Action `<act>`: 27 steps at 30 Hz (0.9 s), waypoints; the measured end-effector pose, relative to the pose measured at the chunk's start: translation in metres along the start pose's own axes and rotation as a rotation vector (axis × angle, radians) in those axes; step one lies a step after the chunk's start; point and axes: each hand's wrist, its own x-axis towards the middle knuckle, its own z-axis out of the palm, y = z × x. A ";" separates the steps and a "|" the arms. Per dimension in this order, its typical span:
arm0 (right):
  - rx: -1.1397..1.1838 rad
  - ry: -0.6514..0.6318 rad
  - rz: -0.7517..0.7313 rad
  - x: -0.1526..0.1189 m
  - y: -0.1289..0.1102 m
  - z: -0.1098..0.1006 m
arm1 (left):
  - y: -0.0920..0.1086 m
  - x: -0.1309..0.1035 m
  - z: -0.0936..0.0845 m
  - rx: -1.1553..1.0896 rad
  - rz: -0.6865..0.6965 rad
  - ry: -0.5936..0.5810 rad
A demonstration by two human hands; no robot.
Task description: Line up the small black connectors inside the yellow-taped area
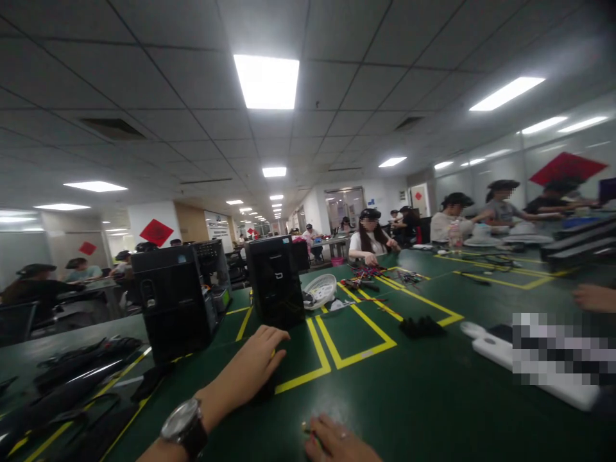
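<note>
Two hands, grip unclear, left hand (255, 366) and right hand (337, 443) on green, yellow-taped table (414, 398) in busy, ceiling-lit office.

Open-plan workroom. A grid ceiling (144, 77) carries bright rectangular light panels (267, 80) running away ahead of the hands. A long green table (433, 398) marked with yellow tape lines (356, 353) extends forward and to the right. Red diamond signs (156, 231) hang on the far white walls (149, 215), left of the hands; seated people (368, 237) line the table beyond.
</note>
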 end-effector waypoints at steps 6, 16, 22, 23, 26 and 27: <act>-0.082 -0.145 0.278 -0.093 0.095 -0.163 | 0.069 0.114 0.099 -0.199 0.123 -0.097; -0.195 -0.071 0.510 -0.114 0.140 -0.198 | 0.144 0.236 0.255 -0.372 -0.026 -0.122; -0.331 0.027 0.600 -0.118 0.157 -0.185 | 0.128 0.220 0.248 -0.510 -0.035 -0.027; -0.330 0.034 0.598 -0.117 0.159 -0.184 | 0.122 0.212 0.242 -0.535 -0.029 -0.023; -0.362 0.104 0.592 -0.109 0.162 -0.181 | 0.106 0.185 0.224 -0.630 -0.021 -0.036; -0.376 0.134 0.584 -0.105 0.162 -0.181 | 0.101 0.175 0.219 -0.709 -0.033 -0.049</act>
